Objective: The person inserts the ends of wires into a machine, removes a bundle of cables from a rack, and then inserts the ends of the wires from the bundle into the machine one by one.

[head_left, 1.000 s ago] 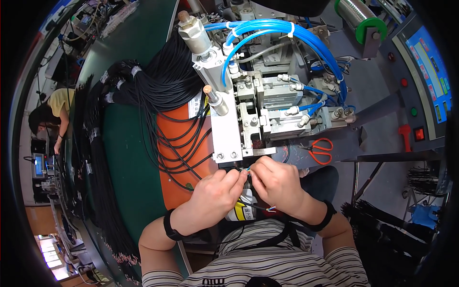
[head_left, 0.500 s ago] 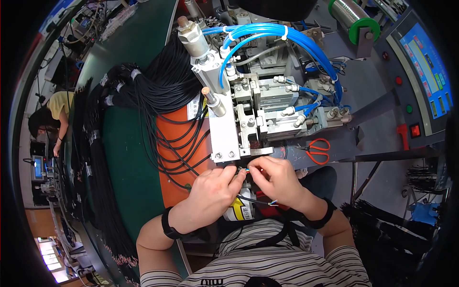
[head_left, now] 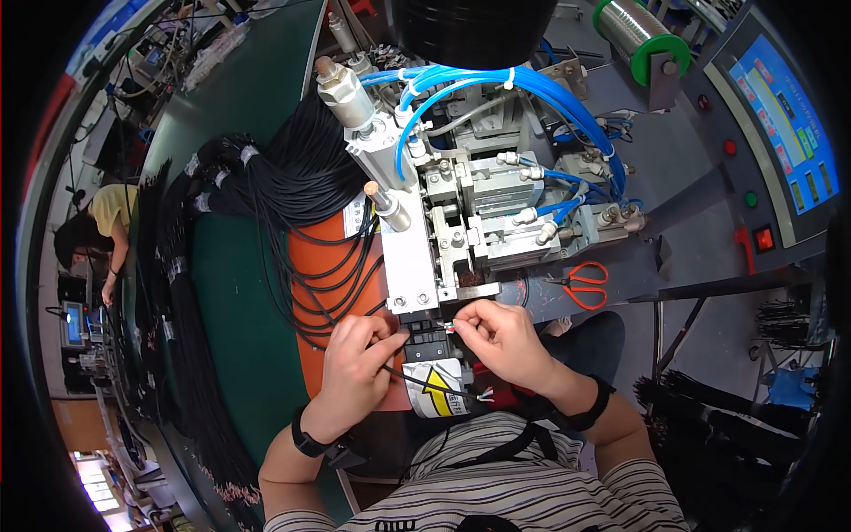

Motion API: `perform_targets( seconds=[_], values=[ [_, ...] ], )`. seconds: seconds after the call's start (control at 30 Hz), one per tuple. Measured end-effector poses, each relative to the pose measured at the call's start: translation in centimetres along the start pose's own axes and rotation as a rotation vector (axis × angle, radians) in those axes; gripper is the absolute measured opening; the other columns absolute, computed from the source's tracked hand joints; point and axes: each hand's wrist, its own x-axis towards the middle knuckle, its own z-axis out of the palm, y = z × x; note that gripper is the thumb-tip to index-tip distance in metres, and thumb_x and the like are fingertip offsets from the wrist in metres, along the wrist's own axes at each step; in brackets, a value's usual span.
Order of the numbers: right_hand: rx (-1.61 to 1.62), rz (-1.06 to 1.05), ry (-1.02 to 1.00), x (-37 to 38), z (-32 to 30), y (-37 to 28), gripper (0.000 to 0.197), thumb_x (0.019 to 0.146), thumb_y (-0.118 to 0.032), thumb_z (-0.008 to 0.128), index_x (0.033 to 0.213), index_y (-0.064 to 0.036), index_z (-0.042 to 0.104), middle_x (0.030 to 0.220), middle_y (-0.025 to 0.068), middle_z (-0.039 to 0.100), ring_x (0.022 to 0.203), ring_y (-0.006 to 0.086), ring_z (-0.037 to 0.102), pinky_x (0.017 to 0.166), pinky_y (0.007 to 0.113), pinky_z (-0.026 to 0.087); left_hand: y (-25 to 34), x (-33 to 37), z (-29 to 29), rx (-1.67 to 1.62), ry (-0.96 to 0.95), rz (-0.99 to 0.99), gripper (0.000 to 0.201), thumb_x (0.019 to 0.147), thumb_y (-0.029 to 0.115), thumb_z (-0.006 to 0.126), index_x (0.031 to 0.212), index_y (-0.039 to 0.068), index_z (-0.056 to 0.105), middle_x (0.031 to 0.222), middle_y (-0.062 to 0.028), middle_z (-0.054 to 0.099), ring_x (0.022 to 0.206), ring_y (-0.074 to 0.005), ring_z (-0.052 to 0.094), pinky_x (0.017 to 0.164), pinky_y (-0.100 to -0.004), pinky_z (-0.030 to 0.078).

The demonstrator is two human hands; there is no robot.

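Note:
My left hand (head_left: 356,359) is closed at the fixture's left side, its thumb and finger pinching a black cable. From under that hand a second black cable (head_left: 425,383) runs right, ending in bare coloured wires (head_left: 485,395). With thumb and forefinger, my right hand (head_left: 503,344) pinches a small bunch of coloured wire ends (head_left: 449,327) at the front of the machine. Between both hands lies a dark slotted fixture (head_left: 428,344); a white label with a yellow arrow (head_left: 436,390) sits below it.
The pneumatic machine (head_left: 412,266) with blue hoses (head_left: 567,106) stands just ahead. Right of it are red-handled scissors (head_left: 587,285), a solder wire spool (head_left: 640,40) and a touchscreen (head_left: 789,124). Bundled black cables (head_left: 292,177) cover the left bench. Far left, a person (head_left: 111,217) bends over.
My left hand has moved left and slightly down, away from my right hand, uncovering the slotted fixture and arrow label. My right hand still pinches the wire ends. The whole view has shifted slightly.

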Motion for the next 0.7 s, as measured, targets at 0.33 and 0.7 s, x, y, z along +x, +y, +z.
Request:
perform_targets(
  seconds=[0.33,0.7],
  values=[
    [0.419,0.021,-0.168,-1.8,-1.3,-2.9,0.021,0.086,0.003,0.066,0.106,0.004,0.063,0.086,0.0073,0.066,0.059,0.0063,0.056,0.055,0.019,0.044,-0.3,-0.5,0.1,0.007,0.058,-0.318,0.019,0.083,-0.001,0.071,0.102,0.001,0.066,0.079,-0.0104,0.063,0.056,-0.0213,0.059,0.049,-0.0306,0.044],
    [1.266,0.417,-0.346,-0.7,-1.2,-1.0,0.025,0.089,0.0,0.065,0.114,-0.0013,0.061,0.088,0.0034,0.064,0.068,0.0064,0.061,0.053,0.016,0.042,2.3,0.9,0.9,-0.549,0.019,-0.125,0.017,0.084,0.002,0.071,0.099,-0.001,0.064,0.077,-0.0096,0.065,0.057,-0.0169,0.062,0.048,-0.0278,0.046]
  ],
)
